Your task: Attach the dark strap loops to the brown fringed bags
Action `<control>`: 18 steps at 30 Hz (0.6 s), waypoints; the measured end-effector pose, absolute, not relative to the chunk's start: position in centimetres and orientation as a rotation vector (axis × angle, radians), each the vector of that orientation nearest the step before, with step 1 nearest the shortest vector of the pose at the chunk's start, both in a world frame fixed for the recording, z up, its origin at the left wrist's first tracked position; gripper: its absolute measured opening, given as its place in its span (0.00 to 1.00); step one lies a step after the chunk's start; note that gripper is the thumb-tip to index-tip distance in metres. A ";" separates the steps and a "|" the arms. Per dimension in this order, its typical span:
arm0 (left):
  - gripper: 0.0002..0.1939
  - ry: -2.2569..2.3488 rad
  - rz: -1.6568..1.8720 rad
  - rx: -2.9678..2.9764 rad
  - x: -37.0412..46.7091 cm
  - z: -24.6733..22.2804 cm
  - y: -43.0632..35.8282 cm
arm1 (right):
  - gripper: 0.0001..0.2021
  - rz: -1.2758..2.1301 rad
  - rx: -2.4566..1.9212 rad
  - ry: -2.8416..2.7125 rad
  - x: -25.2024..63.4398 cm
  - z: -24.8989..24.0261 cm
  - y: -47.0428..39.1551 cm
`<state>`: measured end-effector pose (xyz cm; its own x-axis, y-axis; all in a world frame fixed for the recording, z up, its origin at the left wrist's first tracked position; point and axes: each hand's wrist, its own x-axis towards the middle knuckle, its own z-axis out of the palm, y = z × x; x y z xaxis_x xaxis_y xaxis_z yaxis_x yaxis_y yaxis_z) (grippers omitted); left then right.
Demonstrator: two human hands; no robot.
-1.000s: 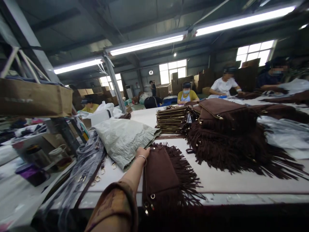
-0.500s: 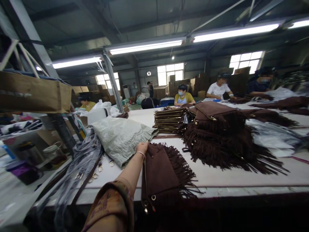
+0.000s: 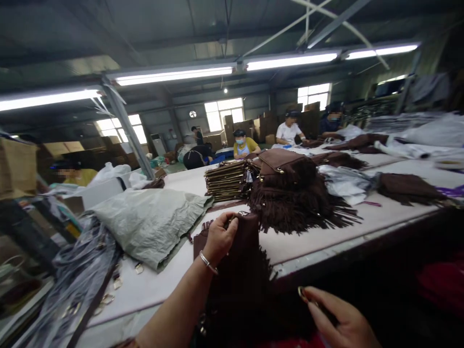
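Note:
My left hand [image 3: 218,238], with a bangle at its wrist, is closed on the upper edge of a dark brown fringed bag [image 3: 235,270]. The bag stands tilted at the table's front edge, its lower part lost in shadow. Low on the right, my right hand [image 3: 342,314] pinches a small gold metal ring [image 3: 300,292] between thumb and finger. Whatever the ring is fixed to is too dark to make out. Beyond my left hand are a stack of flat brown pieces with gold edges [image 3: 225,181] and a pile of fringed brown bags [image 3: 286,188].
A grey-green plastic sheet [image 3: 152,217] lies to the left, beside plastic-wrapped straps [image 3: 85,270] with gold clasps. On the white table [image 3: 311,241], clear plastic bags [image 3: 344,183] and another brown bag [image 3: 408,187] lie to the right. Several people work across the table.
The view has turned right. My left hand has drawn the brown bag upward and nearer, still gripping its top. My right hand has come into view, pinching the gold ring.

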<state>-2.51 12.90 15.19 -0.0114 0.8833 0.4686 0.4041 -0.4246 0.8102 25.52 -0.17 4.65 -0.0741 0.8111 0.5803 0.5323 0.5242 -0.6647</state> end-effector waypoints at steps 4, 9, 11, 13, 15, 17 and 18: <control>0.08 1.047 1.303 2.192 2.0 16.6 9.1 | 0.12 0.221 -1.157 -1.673 25.4 11.1 1.5; 0.09 0.794 1.167 2.439 5.8 15.1 6.4 | 0.12 0.166 -1.221 -1.696 25.3 14.3 2.7; 0.10 0.768 1.151 2.489 6.5 14.4 6.0 | 0.11 0.180 -1.248 -1.729 25.5 13.9 2.8; 0.10 0.762 1.135 2.545 7.0 13.9 5.8 | 0.12 0.177 -1.271 -1.754 25.8 13.3 2.6; 0.09 0.771 1.113 2.595 7.4 13.6 5.8 | 0.12 0.168 -1.285 -1.774 26.0 12.8 2.5; 0.09 0.775 1.086 2.631 7.8 13.4 5.7 | 0.12 0.153 -1.290 -1.793 26.2 12.5 2.4; 0.09 0.771 1.075 2.644 8.0 13.4 5.7 | 0.12 0.139 -1.293 -1.799 26.3 12.4 2.4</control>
<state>8.02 5.68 13.38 0.6032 0.5291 0.5969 0.3954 -0.8482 0.3523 26.26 2.38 12.42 -0.0598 0.8073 0.5871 0.7072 0.4493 -0.5458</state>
